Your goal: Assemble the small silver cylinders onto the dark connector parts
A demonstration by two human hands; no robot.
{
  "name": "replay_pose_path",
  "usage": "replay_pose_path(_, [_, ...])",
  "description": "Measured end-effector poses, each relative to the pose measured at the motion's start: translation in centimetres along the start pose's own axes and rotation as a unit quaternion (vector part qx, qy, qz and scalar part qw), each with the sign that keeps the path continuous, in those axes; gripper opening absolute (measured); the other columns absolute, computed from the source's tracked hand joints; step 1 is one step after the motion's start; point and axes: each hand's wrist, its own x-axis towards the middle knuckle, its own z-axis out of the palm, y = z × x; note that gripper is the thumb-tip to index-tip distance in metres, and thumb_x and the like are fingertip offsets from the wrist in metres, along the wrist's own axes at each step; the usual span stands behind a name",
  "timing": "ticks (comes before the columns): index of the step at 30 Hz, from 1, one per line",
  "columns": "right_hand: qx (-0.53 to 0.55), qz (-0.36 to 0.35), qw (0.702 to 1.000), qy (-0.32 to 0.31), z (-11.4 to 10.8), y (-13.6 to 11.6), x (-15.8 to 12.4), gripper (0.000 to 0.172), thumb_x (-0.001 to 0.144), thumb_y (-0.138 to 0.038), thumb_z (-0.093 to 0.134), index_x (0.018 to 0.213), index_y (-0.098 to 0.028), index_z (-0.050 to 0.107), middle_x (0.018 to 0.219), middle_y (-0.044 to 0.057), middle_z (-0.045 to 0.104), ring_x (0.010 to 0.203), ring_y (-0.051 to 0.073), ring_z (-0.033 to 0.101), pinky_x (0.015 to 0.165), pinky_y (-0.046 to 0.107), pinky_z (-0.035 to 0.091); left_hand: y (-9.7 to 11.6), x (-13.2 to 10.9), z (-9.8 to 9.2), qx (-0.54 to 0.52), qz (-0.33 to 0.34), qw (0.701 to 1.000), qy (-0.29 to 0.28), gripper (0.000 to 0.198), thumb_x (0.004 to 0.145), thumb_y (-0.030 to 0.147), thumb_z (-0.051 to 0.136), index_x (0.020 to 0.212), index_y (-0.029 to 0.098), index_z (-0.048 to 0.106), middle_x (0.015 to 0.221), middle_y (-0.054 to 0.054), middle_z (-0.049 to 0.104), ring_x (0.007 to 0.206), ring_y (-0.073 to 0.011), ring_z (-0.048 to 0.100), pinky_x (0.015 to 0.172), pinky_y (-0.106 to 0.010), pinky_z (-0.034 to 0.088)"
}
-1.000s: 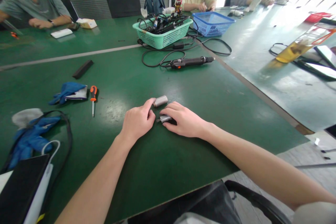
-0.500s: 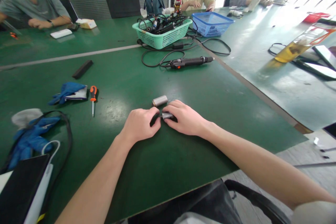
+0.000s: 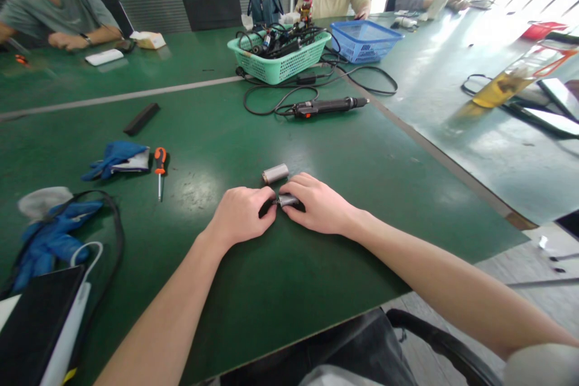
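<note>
Where the work sits: small metal cylinder [image 3: 288, 199], thin tip [image 3: 277, 201] facing left.
Right hand [image 3: 321, 206]: pinches its body, probably to steady it.
Left hand [image 3: 240, 215]: finger and thumb narrow at the tip; cannot tell if gripping.
Second cylinder [image 3: 275, 174]: on table [image 3: 289, 295] just beyond, seemingly for reach.

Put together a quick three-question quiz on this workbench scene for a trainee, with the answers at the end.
1. True or false: the right hand grips a metal cylinder while a second metal cylinder lies on the green table.

2. Which of these lies nearest the folded blue-and-white glove?
A. Corded electric screwdriver
B. Orange-and-black-handled screwdriver
C. Red-capped bottle

3. Fill in the colour: beside the mint-green perforated basket of cables stands a ____ perforated basket.

Key: 1. True. 2. B. 3. Blue.
</note>
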Motion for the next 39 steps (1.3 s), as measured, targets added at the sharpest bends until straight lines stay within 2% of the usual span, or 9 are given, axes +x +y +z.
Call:
replay_pose_path(10, [-0.002,0.000,1.000,-0.002,0.07,-0.04,-0.04,0.015,0.089,-0.023,0.062,0.103,-0.018,0.061,0.100,0.009,0.063,0.095,0.023,0.056,0.083,0.036,0.048,-0.16,-0.02,0.12,0.008,0.022,1.000,0.004,0.019,0.093,0.034,0.049,0.092,0.023,0.064,0.080,-0.002,0.071,0.070,-0.0194,0.064,0.064,-0.032,0.039])
replay_pose_path(19, [0.000,-0.009,1.000,-0.008,0.11,0.04,-0.08,0.021,0.090,-0.028,0.064,0.108,-0.017,0.063,0.102,0.010,0.065,0.100,0.025,0.057,0.089,0.039,0.047,0.22,-0.02,0.32,0.004,0.051,0.999,0.018,0.016,0.092,0.030,0.050,0.086,0.021,0.062,0.077,-0.002,0.069,0.067,-0.0187,0.063,0.061,-0.032,0.038])
replay_pose_path(39, [0.002,-0.006,1.000,-0.001,0.18,-0.08,0.02,0.018,0.092,-0.028,0.061,0.106,-0.017,0.065,0.100,0.010,0.065,0.096,0.024,0.058,0.086,0.037,0.048,0.20,-0.13,0.51,-0.001,0.037,0.999,0.021,0.017,0.093,0.031,0.051,0.087,0.020,0.062,0.077,-0.002,0.070,0.067,-0.0184,0.063,0.061,-0.031,0.038])
